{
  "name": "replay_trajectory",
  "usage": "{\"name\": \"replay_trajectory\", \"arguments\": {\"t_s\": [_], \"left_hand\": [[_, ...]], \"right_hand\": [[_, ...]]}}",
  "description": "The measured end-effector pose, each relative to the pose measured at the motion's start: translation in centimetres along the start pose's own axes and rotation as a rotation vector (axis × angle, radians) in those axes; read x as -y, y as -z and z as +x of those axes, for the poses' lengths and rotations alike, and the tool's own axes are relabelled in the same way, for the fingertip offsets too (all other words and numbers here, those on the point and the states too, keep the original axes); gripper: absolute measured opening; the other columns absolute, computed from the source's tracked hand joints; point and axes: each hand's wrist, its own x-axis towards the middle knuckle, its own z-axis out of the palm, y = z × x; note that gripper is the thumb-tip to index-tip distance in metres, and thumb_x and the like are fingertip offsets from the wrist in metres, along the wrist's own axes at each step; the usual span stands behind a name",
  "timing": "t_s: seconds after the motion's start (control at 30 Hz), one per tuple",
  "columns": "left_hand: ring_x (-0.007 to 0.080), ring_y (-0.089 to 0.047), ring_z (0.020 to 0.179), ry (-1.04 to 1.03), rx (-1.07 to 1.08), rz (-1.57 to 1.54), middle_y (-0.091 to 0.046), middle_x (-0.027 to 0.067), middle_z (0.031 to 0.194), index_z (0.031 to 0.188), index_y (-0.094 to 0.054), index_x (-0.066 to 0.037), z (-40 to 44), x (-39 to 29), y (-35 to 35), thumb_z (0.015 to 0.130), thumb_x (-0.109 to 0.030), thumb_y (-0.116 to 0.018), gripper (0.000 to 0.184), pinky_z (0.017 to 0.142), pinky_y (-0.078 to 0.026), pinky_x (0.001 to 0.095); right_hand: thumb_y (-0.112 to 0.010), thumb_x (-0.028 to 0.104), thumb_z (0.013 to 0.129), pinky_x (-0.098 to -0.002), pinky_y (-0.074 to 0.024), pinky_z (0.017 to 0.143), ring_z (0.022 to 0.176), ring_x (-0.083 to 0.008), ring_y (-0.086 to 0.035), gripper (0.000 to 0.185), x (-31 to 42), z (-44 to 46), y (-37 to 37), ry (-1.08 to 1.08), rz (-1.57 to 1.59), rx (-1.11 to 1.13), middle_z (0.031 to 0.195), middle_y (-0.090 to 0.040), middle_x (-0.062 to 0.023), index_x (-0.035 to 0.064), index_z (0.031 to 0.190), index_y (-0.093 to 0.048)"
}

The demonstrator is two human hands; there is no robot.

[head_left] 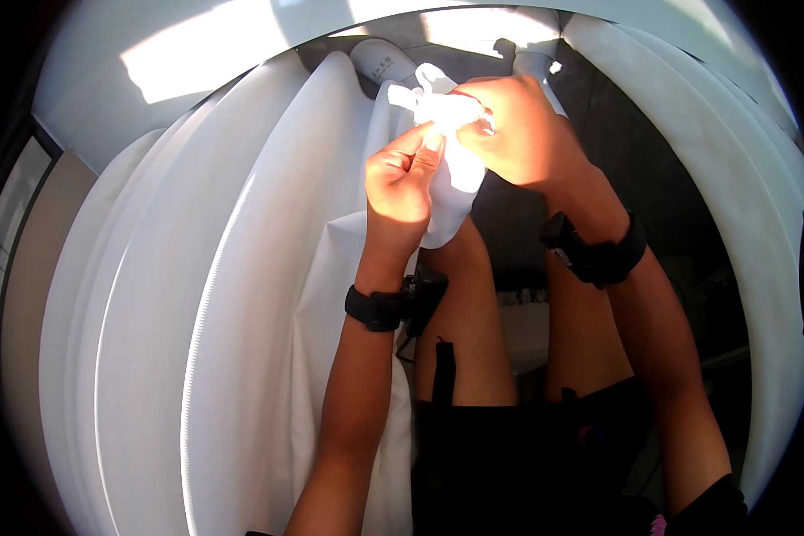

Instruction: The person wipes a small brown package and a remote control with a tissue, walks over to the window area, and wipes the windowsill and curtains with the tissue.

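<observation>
Bright sunlight falls on a bunched piece of white curtain fabric (460, 179) in front of me, with loose ends sticking up at its top. My left hand (400, 183) pinches the fabric between thumb and fingers from the left. On the other side, my right hand (522, 134) has its fingers curled round the upper part of the same bunch. Glare washes out the detail between the hands, so I cannot tell whether the cloth is knotted. Below the hands, the fabric hangs toward my knee.
A long white curtain (250, 268) hangs in deep folds on the left. Another white curtain (679, 98) curves down the right side. A light slipper (382, 62) is on the floor beyond the fabric. Black straps with small devices (598, 250) circle both wrists.
</observation>
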Motion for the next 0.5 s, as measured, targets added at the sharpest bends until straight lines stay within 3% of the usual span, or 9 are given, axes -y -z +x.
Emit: {"name": "replay_trajectory", "arguments": {"t_s": [0.5], "left_hand": [[0.0048,-0.047,0.071,0.004,0.027,-0.076,-0.059,-0.0015,0.079,0.104,-0.063,0.006,-0.01,0.02,-0.15,0.095,-0.012,-0.051,0.024,0.063,-0.039,0.0194]], "right_hand": [[-0.056,0.005,0.069,-0.037,-0.0374,0.046,0.048,-0.0369,-0.046,0.012,0.54,-0.17,0.09,-0.029,-0.007,-0.004,0.057,-0.048,-0.0229,-0.0055,0.065,-0.051]]}}
